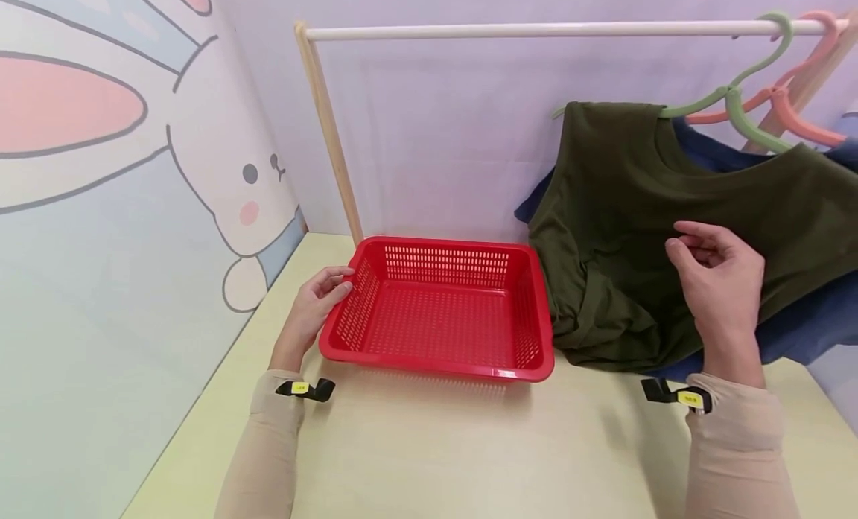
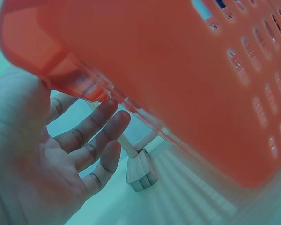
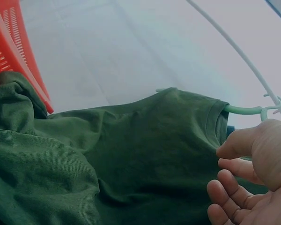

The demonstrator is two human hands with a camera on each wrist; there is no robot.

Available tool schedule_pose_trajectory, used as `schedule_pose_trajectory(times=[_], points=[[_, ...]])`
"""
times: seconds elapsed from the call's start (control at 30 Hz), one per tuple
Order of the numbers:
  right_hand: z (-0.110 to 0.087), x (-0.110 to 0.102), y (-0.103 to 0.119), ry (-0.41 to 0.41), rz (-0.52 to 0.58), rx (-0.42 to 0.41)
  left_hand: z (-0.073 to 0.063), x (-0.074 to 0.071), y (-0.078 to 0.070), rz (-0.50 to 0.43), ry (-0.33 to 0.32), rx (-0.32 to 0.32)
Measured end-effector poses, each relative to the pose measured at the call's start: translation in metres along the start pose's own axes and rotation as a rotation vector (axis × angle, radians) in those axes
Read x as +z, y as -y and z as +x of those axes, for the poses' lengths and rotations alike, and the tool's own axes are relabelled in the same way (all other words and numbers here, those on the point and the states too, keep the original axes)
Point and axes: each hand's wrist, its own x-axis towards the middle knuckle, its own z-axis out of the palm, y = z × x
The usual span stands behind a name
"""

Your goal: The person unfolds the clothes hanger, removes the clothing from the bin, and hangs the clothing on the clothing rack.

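Observation:
A red plastic basket (image 1: pixel 436 322) with slotted walls sits on the table, and no items show inside it. My left hand (image 1: pixel 316 307) grips its left rim, the fingers (image 2: pixel 103 136) curling beneath the rim in the left wrist view. My right hand (image 1: pixel 727 284) is in front of a dark green shirt (image 1: pixel 603 199), its fingers loosely bent and nothing held between them. The shirt hangs on a green hanger (image 1: pixel 744 117), with its lower part bunched on the table beside the basket. Behind it hangs a dark blue garment (image 1: pixel 811 325) on a pink hanger (image 1: pixel 798 121).
A white rail (image 1: pixel 469 31) on wooden legs (image 1: pixel 328 132) spans the back of the pale table (image 1: pixel 429 444). To the left rises a wall (image 1: pixel 100 281) painted with a cartoon rabbit. Both forearms wear a black wrist strap.

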Motion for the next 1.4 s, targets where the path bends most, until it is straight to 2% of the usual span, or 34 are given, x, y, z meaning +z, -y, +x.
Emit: schedule_pose_trajectory(times=[0.37, 0.6, 0.87, 1.0, 1.13, 1.23, 1.4], points=[[-0.001, 0.005, 0.010, 0.025, -0.002, -0.040, -0.005, -0.007, 0.000, -0.002, -0.024, -0.002], [-0.001, 0.003, 0.004, 0.044, -0.016, -0.026, -0.009, -0.004, -0.001, 0.000, -0.016, -0.013], [0.001, 0.006, 0.004, 0.046, -0.004, -0.032, -0.007, -0.009, -0.003, 0.016, -0.021, 0.000], [-0.001, 0.008, 0.008, 0.051, -0.016, -0.026, -0.007, -0.012, -0.005, 0.066, -0.019, 0.037], [-0.005, 0.009, 0.007, 0.078, -0.028, -0.032, -0.008, -0.012, -0.013, 0.137, -0.014, 0.117], [-0.008, 0.010, 0.004, 0.133, -0.057, -0.078, -0.010, -0.011, -0.026, 0.190, -0.028, 0.182], [-0.015, 0.017, -0.003, 0.266, -0.194, -0.191, -0.014, 0.001, -0.056, 0.305, -0.047, 0.259]])
